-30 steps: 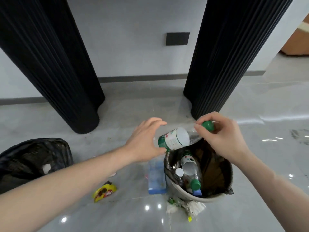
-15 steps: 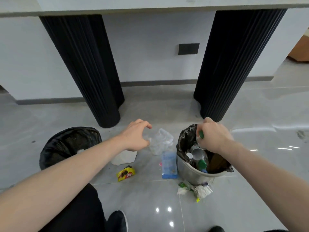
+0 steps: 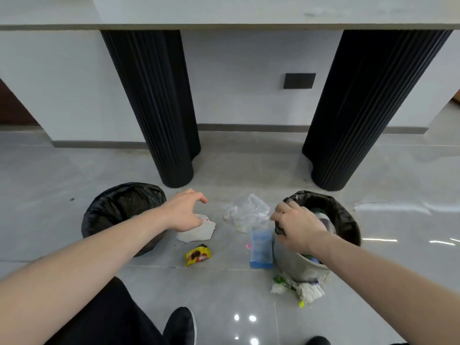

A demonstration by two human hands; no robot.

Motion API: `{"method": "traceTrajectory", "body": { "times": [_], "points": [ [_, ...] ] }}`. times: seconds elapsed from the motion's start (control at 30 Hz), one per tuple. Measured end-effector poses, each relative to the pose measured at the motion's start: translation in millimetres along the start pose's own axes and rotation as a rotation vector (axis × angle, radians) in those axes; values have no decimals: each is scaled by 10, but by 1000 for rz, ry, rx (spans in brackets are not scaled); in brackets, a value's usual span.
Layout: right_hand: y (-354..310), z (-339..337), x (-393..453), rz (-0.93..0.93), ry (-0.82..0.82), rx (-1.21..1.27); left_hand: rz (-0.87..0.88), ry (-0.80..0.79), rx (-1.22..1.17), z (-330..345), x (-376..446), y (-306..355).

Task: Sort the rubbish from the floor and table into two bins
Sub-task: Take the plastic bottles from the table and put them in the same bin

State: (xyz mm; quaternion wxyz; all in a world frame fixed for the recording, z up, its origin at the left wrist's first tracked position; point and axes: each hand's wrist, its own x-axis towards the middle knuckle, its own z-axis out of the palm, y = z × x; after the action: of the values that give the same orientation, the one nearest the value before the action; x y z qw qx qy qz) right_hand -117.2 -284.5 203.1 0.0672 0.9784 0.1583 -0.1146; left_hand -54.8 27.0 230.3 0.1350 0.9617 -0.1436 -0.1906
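Grey floor: glossy tiles fill the lower frame, with rubbish scattered at centre.
Left bin: black-lined, standing left of centre, partly behind the left forearm.
Right bin: pale tub with a black liner, right of centre; bottles show inside it.
Left hand: held above the white paper with fingers loosely curled, holding nothing.
Right hand: at the near-left rim of the right bin, fingers curled down onto the black liner; whether they pinch it I cannot tell.
White paper: flat on the floor under the left hand.
Clear bag: crumpled on the floor between the two hands.
Yellow wrapper: on the floor below the paper.
Blue pack: lying just beside the right bin's left wall.
Crumpled scraps: white and green, at the foot of the right bin.
Worktop: pale slab across the top, on two black ribbed legs.
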Motion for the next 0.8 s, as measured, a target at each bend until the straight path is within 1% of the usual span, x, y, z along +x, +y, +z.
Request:
{"method": "traceTrajectory", "body": {
  "times": [0.07,0.13,0.2,0.27,0.37,0.47,0.57,0.63,0.8],
  "points": [
    [-104,79,165,-68,-60,-119,-58,29,-27,-39,-26,-181],
    [-163,153,304,-91,-123,-236,-120,36,-48,-64,-37,-375],
    [-148,189,372,-71,-197,-326,-174,20,-45,-60,-43,-563],
    [-57,207,364,-38,-247,-364,-226,-14,-40,-31,-37,-732],
    [179,255,283,15,-256,-289,-278,-48,-42,4,4,-915],
    [275,270,236,60,-253,-192,-280,-46,-52,43,83,-983],
    [161,321,258,6,-218,-207,-266,-46,-56,98,168,-960],
    [107,391,283,-32,-250,-209,-251,-42,-62,126,204,-929],
    [202,405,251,16,-296,-205,-245,-74,-72,123,208,-901]
  ]
}}
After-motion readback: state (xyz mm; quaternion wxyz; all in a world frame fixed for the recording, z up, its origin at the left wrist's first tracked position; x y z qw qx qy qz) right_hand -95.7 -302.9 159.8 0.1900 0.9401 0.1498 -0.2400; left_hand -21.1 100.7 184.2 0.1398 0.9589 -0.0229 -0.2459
